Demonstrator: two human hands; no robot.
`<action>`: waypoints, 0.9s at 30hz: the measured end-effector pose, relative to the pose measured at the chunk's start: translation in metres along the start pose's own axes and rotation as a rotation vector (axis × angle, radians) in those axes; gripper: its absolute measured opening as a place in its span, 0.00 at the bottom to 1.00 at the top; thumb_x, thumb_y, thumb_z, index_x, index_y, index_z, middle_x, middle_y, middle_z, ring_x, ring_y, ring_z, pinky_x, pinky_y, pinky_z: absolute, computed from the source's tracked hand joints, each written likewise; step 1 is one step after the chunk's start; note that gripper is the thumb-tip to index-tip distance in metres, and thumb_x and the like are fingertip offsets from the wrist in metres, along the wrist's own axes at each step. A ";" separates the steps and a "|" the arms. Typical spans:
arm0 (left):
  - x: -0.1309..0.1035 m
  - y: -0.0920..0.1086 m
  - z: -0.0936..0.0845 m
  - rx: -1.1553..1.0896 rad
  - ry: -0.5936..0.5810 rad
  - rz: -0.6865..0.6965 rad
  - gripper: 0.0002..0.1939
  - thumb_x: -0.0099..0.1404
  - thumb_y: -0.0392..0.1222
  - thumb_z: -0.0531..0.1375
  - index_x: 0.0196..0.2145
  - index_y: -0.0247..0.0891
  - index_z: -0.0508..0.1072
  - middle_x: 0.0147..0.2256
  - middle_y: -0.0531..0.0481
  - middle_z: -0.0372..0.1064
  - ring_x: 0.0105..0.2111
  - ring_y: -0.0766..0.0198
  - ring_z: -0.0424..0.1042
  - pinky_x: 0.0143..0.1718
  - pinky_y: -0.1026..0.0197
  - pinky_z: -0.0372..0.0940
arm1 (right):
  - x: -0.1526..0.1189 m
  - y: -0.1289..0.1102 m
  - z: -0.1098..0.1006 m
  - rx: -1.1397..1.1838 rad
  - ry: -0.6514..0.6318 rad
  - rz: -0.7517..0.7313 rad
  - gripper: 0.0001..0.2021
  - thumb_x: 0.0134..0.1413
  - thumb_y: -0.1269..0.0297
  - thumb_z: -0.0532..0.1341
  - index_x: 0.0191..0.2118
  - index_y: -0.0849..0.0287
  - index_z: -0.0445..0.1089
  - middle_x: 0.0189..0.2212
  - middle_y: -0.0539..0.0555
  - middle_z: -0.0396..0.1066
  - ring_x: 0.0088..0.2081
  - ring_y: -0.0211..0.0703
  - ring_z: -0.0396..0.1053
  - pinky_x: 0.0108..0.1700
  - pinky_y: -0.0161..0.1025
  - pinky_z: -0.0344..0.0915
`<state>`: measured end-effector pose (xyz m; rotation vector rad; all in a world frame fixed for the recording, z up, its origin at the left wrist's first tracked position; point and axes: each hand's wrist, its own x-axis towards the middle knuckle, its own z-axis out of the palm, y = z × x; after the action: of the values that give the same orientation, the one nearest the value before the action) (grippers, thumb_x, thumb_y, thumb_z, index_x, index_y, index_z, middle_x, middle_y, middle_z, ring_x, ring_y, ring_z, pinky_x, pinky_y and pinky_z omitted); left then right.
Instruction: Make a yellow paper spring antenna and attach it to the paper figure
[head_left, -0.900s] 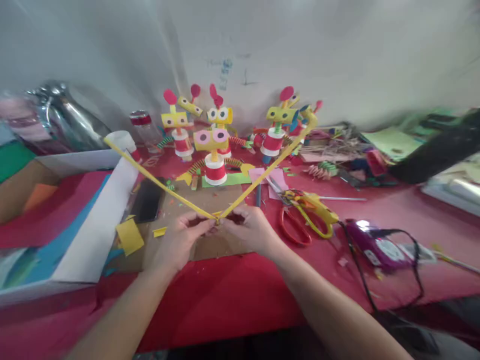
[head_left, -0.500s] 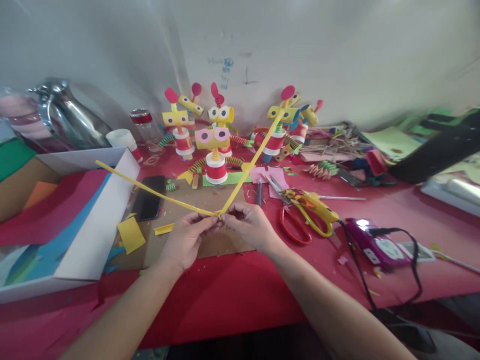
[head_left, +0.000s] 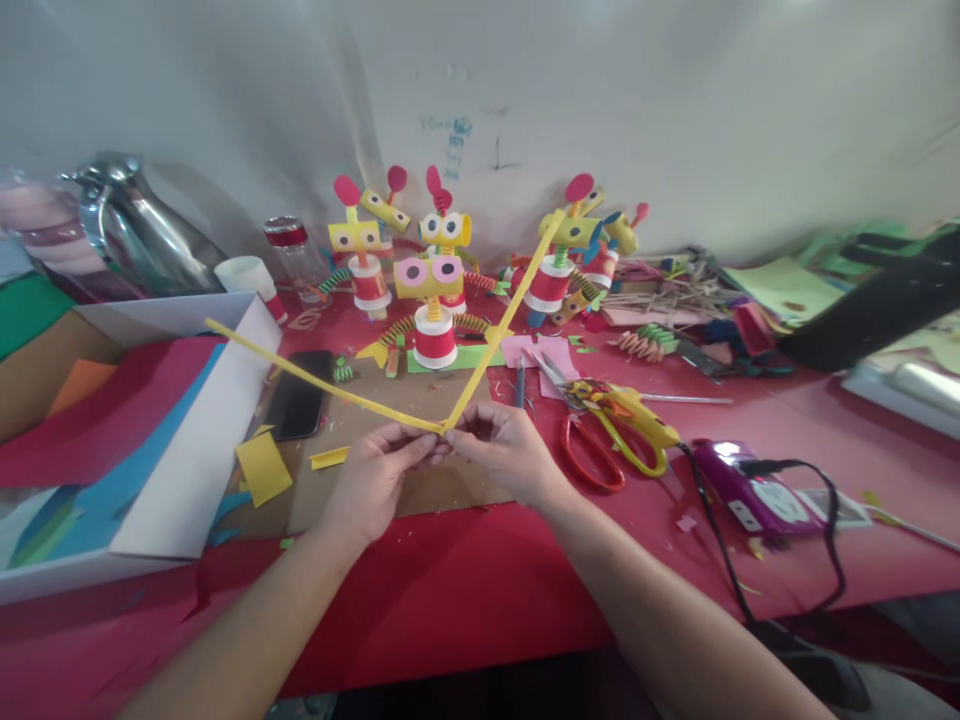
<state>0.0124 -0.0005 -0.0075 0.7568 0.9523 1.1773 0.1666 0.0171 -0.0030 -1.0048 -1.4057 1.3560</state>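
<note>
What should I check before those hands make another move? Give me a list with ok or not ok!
1. Corner of the yellow paper V held: ok, the left hand and right hand both pinch it.
2. Corner lined up neatly: cannot tell, the hands hide part of it.
3. Long ends unfolded: ok, both stretch out fairly straight.
4. Brown cardboard free of scraps: not ok, a folded yellow piece lies on it.
5. Red-handled scissors away from the hands: ok, they lie to the right, apart.
6. Yellow corded tool switched off: cannot tell.
</note>
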 end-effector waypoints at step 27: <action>0.012 0.001 -0.009 0.016 -0.060 -0.122 0.12 0.42 0.33 0.71 0.27 0.33 0.74 0.24 0.52 0.73 0.24 0.70 0.73 0.30 0.69 0.69 | 0.000 0.000 -0.005 -0.188 -0.078 0.013 0.04 0.44 0.67 0.63 0.25 0.62 0.74 0.20 0.48 0.70 0.22 0.33 0.62 0.24 0.31 0.57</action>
<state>0.0056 0.0112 -0.0130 0.7331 0.9460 1.0366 0.1709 0.0185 -0.0027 -1.0940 -1.6109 1.3022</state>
